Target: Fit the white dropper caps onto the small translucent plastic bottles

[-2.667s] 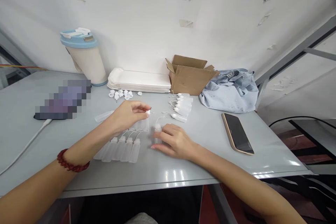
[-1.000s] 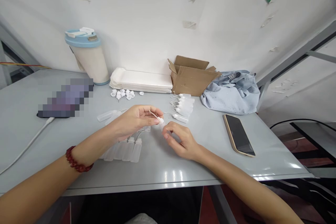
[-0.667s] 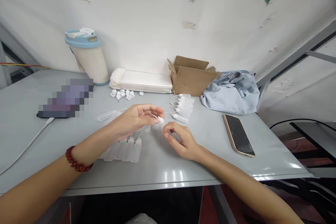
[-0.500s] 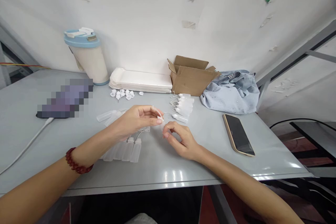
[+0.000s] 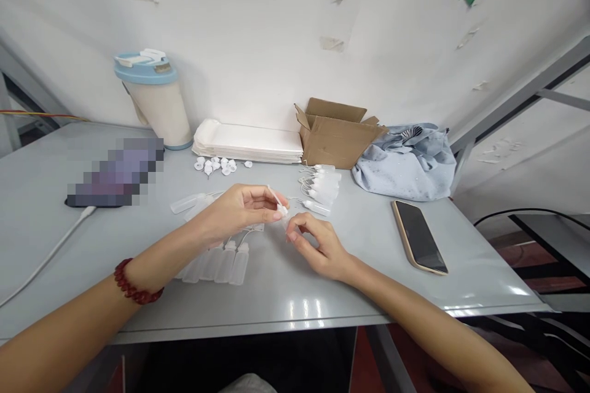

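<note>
Over the middle of the table, my left hand (image 5: pixel 251 204) pinches the white cap end (image 5: pixel 282 210) of a small squeeze bottle, and a thin white strip stands up from it. My right hand (image 5: pixel 318 242) is closed just below and to the right, thumb and forefinger around the bottle's clear body, which the fingers mostly hide. Under my left wrist lie several translucent squeeze bottles (image 5: pixel 238 265) in a row, with white necks and cords. More bottles (image 5: pixel 187 202) lie behind my left forearm. Past my right hand rests another group of corded bottles (image 5: pixel 322 187).
Loose white caps (image 5: pixel 214 164) lie before a stack of white packets (image 5: pixel 258 138). An open cardboard box (image 5: pixel 338 141) and a light blue cloth (image 5: pixel 405 163) stand behind. A phone (image 5: pixel 420 236) is at right; a tumbler (image 5: pixel 159 104) and a blurred-out device with a cable (image 5: pixel 113 175) are left.
The thin white strip at my left fingertips has straightened and leans up to the left; before, it was curved. Both hands have stayed almost in place.
</note>
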